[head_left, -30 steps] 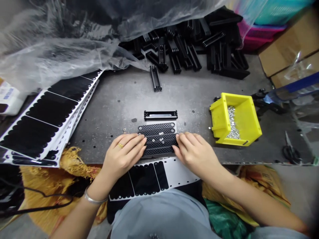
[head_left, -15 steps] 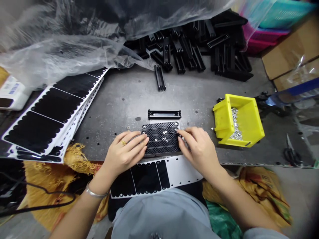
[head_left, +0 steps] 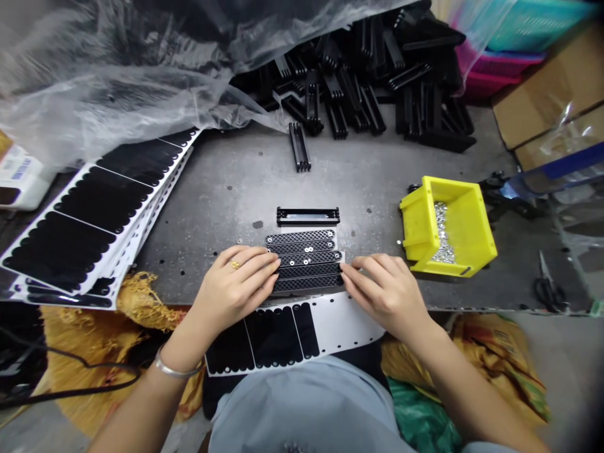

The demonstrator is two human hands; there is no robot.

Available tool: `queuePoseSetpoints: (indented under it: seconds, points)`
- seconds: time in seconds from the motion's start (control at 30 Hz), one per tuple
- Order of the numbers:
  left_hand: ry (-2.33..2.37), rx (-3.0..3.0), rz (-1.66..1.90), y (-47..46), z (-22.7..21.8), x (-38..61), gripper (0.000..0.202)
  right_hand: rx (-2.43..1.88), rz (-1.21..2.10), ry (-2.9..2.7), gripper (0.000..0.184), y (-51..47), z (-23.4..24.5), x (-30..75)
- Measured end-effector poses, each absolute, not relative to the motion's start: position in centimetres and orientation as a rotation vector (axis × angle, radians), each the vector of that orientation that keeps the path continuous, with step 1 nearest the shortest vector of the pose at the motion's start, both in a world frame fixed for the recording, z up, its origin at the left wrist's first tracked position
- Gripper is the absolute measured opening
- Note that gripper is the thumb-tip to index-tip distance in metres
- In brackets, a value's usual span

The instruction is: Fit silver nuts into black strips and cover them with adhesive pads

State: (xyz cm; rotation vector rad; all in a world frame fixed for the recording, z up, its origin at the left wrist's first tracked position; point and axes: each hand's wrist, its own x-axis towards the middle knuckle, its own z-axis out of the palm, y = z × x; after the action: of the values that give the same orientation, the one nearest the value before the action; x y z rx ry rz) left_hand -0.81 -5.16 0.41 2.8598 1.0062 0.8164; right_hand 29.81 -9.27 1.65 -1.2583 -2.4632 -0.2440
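Observation:
Several black mesh-patterned strips (head_left: 304, 261) lie side by side on a white backing sheet (head_left: 340, 321) at the table's near edge. Small metal washers sit on some of them. My left hand (head_left: 236, 286), with a gold ring, rests its fingertips on the strips' left ends, fingers together and curled. My right hand (head_left: 387, 289) presses its fingertips on the right ends of the lower strips. A black slotted plastic bar (head_left: 307, 216) lies just beyond the strips.
A yellow bin (head_left: 465, 223) of small metal parts stands at the right. A heap of black plastic bars (head_left: 372, 82) fills the back, one loose bar (head_left: 299, 146) before it. Sticker sheets (head_left: 94, 214) lie left, clear plastic (head_left: 117, 82) behind, scissors (head_left: 547, 286) far right.
My right hand moved up to the strips' right ends and has come back down to the lower strips. My left hand has barely shifted. The view wobbled slightly.

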Motion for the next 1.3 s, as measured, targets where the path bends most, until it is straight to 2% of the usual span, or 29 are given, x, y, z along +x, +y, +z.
queuePoseSetpoints:
  seconds: [0.2,0.47,0.6,0.87,0.97,1.2,1.3]
  points:
    - [0.986,2.817,0.808,-5.2,0.3,0.0,0.023,-1.047,-0.429,-2.610,0.027,-9.8,1.4,30.2]
    - [0.932,2.724,0.798,-4.4,0.2,0.9,0.013,-0.679,-0.506,-2.794,0.034,-7.1,1.9,32.6]
    - [1.043,2.622,0.826,-5.4,-0.3,-0.5,0.010,-0.570,-0.444,-2.796,0.029,-6.7,1.9,32.4]
    - [1.116,2.638,0.828,-6.4,-0.4,-0.7,0.003,-0.928,-0.508,-2.804,0.035,-9.4,2.2,29.7]
    - [1.140,2.748,0.895,-6.8,-0.3,-0.5,0.009,-0.982,-0.520,-2.828,0.038,-10.0,2.6,29.2]
    - [1.120,2.862,0.960,-8.1,-1.5,-1.3,0.036,-1.133,-0.167,-2.574,0.020,-6.9,2.1,26.7]
    - [1.159,2.897,0.934,-8.4,-1.5,-1.2,0.037,-1.110,-0.021,-2.500,0.018,-5.8,1.5,25.9]
